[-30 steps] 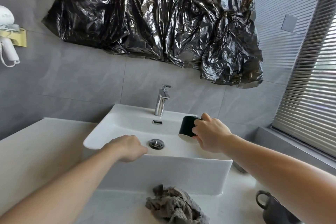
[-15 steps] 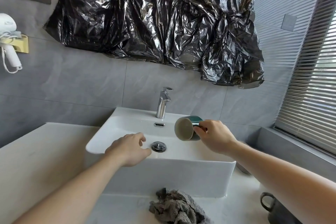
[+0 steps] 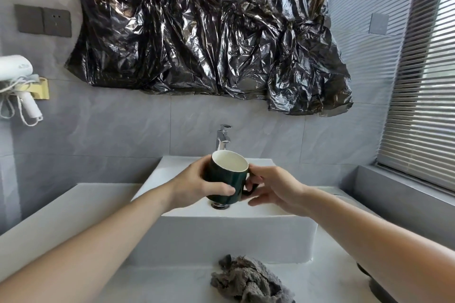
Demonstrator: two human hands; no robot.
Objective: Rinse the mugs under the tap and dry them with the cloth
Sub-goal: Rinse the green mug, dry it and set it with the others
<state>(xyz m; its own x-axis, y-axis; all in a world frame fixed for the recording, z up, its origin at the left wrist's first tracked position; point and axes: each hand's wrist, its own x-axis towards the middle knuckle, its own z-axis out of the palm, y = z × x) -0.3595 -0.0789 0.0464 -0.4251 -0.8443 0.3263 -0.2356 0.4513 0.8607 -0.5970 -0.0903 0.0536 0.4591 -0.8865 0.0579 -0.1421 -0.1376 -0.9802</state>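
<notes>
A dark green mug (image 3: 225, 181) with a white inside is held upright over the white sink (image 3: 236, 231), its mouth tilted toward me. My left hand (image 3: 197, 186) grips the mug's body from the left. From the right, my right hand (image 3: 273, 188) holds the handle, thumb on top and one finger through the loop, while the other fingers lie fairly straight below. The chrome tap (image 3: 222, 138) stands behind the mug with no water visible. A crumpled grey cloth (image 3: 248, 280) lies on the counter in front of the sink.
A second dark mug (image 3: 376, 286) sits at the counter's right edge, mostly hidden by my right arm. The drain (image 3: 220, 205) shows just below the held mug. A hair dryer (image 3: 17, 81) hangs on the left wall. Window blinds (image 3: 423, 106) fill the right.
The mug went from the sink's right side to the middle and turned upright. My left hand left the sink's front rim and took hold of the mug's body.
</notes>
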